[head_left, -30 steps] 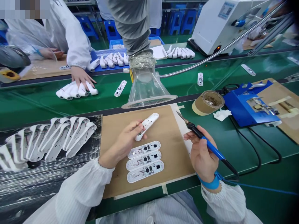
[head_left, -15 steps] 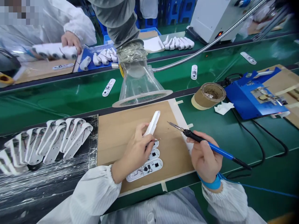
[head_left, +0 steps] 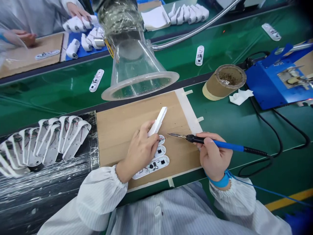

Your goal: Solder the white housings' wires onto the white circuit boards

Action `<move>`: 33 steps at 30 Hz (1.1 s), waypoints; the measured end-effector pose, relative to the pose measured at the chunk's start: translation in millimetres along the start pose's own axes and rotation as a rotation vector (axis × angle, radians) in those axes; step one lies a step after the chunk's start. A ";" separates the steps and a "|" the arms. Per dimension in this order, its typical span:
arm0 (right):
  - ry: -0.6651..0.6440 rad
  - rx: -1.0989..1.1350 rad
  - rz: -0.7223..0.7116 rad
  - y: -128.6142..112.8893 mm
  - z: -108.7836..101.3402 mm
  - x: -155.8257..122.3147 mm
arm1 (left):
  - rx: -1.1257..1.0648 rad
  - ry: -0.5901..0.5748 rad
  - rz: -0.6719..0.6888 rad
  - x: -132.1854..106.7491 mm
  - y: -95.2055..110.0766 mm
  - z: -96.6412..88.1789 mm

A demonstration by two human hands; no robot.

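My left hand (head_left: pixel 140 150) is closed around a white plastic housing (head_left: pixel 157 121), which tilts up and away from me over the cardboard. Thin wires show at its fingertips, just above the farthest of several white oval circuit boards; the nearest circuit board (head_left: pixel 156 165) lies partly under the wrist. In my right hand (head_left: pixel 215 156) is a soldering iron (head_left: pixel 226 145) with a blue and black handle, held like a pen. Its metal tip points left, a short way to the right of the wires and the farthest board. My left palm hides part of the housing and boards.
White housings with wires (head_left: pixel 52 140) stand in a row on the wrapped surface at left. A clear fume hood (head_left: pixel 139 75) hangs over the board's far edge. To the right are a brown round pot (head_left: pixel 223 81), white tissue (head_left: pixel 241 97) and a blue soldering stand (head_left: pixel 271 81). A co-worker's hand (head_left: pixel 78 11) touches housings.
The soldering iron has swung to a flatter angle, and its tip has come left and closer to the wires. The view has tipped downward. Across the bench, the co-worker's housings have shifted right.
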State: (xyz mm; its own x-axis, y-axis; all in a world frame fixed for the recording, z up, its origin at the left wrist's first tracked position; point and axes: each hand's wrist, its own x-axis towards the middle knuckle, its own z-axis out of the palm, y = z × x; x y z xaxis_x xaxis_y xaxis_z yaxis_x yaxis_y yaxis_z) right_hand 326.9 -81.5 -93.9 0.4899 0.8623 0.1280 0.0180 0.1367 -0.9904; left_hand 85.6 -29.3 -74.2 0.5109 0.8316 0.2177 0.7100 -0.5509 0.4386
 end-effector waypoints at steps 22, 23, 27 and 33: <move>-0.113 0.046 0.072 -0.3 4.9 9.9 | 0.218 0.103 0.143 1.3 4.1 1.4; -0.124 0.047 0.077 -0.1 5.3 10.9 | 0.217 0.103 0.144 1.3 4.0 1.6; -0.136 0.042 0.091 -0.2 6.1 12.3 | 0.220 0.097 0.139 1.6 4.4 1.4; -0.155 0.011 0.098 -0.3 7.4 12.2 | 0.230 0.103 0.139 3.3 5.5 0.9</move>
State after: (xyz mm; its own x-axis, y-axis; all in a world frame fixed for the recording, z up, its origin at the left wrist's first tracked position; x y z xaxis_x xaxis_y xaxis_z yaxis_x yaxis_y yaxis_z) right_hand 326.4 -67.3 -91.6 0.3484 0.9366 0.0378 -0.0335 0.0527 -0.9980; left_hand 91.6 -29.6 -71.9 0.5673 0.7434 0.3544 0.7342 -0.6515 0.1914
